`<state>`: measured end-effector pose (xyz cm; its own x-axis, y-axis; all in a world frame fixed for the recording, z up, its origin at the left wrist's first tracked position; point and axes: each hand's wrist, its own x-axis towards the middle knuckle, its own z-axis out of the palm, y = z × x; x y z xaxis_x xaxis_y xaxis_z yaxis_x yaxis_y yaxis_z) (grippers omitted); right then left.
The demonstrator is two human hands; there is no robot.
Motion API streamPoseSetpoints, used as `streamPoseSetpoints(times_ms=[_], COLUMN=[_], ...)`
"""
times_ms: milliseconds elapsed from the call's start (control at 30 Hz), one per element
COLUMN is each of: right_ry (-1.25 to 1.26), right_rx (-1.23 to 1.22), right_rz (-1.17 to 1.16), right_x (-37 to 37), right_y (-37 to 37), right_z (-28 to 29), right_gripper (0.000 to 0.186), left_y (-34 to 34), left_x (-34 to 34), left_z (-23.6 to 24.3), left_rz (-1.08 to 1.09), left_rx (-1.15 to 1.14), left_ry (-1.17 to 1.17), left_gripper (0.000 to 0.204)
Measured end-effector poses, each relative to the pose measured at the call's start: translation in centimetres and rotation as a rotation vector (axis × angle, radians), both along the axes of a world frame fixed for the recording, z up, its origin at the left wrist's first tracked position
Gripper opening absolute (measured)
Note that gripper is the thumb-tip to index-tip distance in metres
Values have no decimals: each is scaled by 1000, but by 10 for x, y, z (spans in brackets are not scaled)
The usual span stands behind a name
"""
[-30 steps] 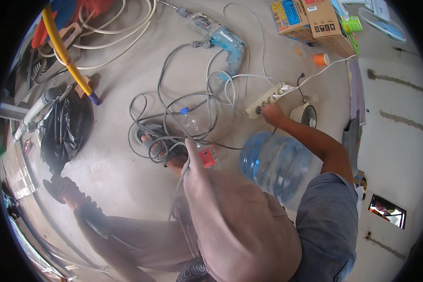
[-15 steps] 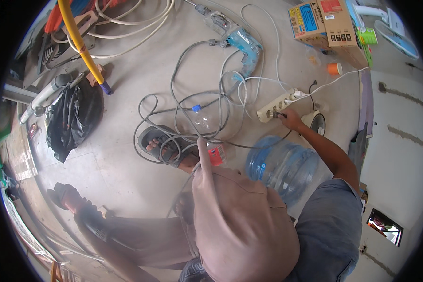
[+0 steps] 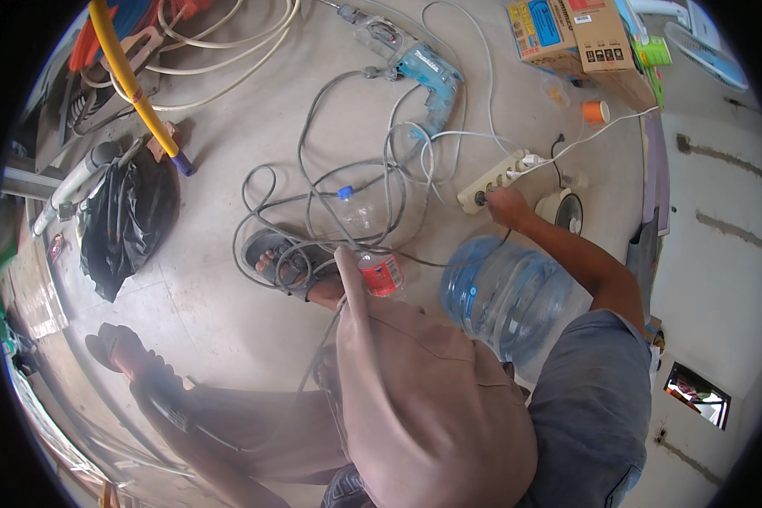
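At the near end of a cream power strip, my right hand is closed round a dark plug at a socket. Fingers hide most of the plug. Its dark cord runs below the hand toward a tangle of grey cable. That cable leads up to a blue-green power drill lying on the floor. At lower left, my left forearm reaches toward my left sandal. The left fingers are dark and blurred against the foot, so their pose is unclear.
A large clear blue water jug lies beside my right forearm. Bottles, including a blue-capped one, lie near my right foot. An orange cup, a round fan-like device, a cardboard box and a black bag stand around.
My right hand now covers more of the plug and sits closer against the power strip. The view has shifted slightly. The left arm looks unchanged.
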<state>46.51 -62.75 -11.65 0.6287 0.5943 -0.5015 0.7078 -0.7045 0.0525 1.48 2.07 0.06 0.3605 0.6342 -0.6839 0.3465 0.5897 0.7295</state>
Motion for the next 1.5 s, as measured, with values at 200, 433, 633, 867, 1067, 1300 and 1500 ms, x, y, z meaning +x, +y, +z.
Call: streamPoseSetpoints(times_ms=[200,433,633,867,1067,1300,1500], right_ry=[-9,36,69,16,51,36,-83], right_rx=[-1,158,49,-129,-74,-146,-276], right_rz=[50,-28,202,145,88,97,297], right_x=[-2,1,6,5,-5,2,16], right_y=[7,-7,-20,1,-18,-28,73], right_z=[4,-5,-11,-17,-38,-63,-10], right_gripper=[4,10,9,10,13,10,14], left_y=[1,-4,-6,-2,-8,-32,-16], left_x=[-3,-16,-17,-22,-8,9,17], left_z=[0,1,-4,-11,-7,23,-17], left_rz=[64,114,141,169,279,487,229], left_rx=[-9,-42,-103,-193,-350,-181,-151], left_ry=[-53,-102,-166,-265,-297,-251,-279], left_gripper=[61,61,61,61,58,53,54])
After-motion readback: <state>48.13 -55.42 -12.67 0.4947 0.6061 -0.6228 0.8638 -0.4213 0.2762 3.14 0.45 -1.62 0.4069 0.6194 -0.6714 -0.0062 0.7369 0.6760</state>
